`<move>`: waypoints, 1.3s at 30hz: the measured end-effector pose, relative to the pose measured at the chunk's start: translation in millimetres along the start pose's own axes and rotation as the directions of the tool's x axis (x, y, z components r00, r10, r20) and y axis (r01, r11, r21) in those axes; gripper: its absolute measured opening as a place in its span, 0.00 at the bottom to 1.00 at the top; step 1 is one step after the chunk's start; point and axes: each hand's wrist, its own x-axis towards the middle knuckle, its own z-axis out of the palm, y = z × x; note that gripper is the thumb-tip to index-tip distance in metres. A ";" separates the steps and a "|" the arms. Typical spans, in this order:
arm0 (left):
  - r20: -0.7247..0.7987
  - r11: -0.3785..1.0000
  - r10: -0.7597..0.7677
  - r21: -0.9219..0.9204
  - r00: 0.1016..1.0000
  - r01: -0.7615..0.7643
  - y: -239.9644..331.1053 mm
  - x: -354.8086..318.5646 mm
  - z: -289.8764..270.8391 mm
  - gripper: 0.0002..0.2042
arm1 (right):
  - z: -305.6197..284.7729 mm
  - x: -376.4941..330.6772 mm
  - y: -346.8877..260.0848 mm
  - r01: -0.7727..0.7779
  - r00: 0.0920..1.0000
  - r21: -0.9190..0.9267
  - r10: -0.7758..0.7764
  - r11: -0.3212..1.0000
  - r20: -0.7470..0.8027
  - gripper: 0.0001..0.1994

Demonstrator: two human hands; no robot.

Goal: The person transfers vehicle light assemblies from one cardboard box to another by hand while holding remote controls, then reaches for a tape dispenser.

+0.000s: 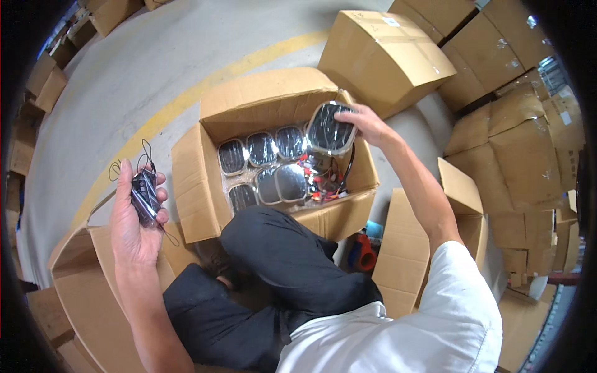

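Observation:
My left hand [138,217] is closed round a small black boxy device [145,198] with thin black cords looping from it, held off to the left of an open cardboard box [199,180]. Over the box's far right corner, my right hand [365,124] grips the edge of a rounded-square dark panel [329,128] with a pale rim and shiny film. Inside the box, several similar dark panels [260,149] stand in two rows on clear plastic wrap. A tangle of red, black, white and yellow cables [324,186] fills the box's right part.
A closed carton [388,59] stands beyond the box, and stacked cartons [516,143] line the right. Another open carton [401,248] is by my right elbow, with a red and blue tape dispenser [362,253] beside it. An open carton [87,280] stands at lower left.

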 end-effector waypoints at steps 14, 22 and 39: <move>0.126 0.999 0.002 -0.036 0.992 0.002 11.6 -18.8 -23.1 0.23 | 48.9 -23.3 -281.9 0.361 0.911 0.101 -0.328 0.927 -0.248 0.12; 0.282 0.999 -0.042 -0.015 0.959 0.048 -16.7 -53.8 -24.9 0.27 | 189.3 -28.6 -342.3 0.300 0.954 0.312 -0.277 0.902 -0.117 0.15; 0.304 0.958 -0.077 -0.242 0.950 0.155 -33.5 -60.0 -36.4 0.20 | 788.7 -249.7 -391.7 0.264 0.613 0.413 -0.482 0.871 0.625 0.14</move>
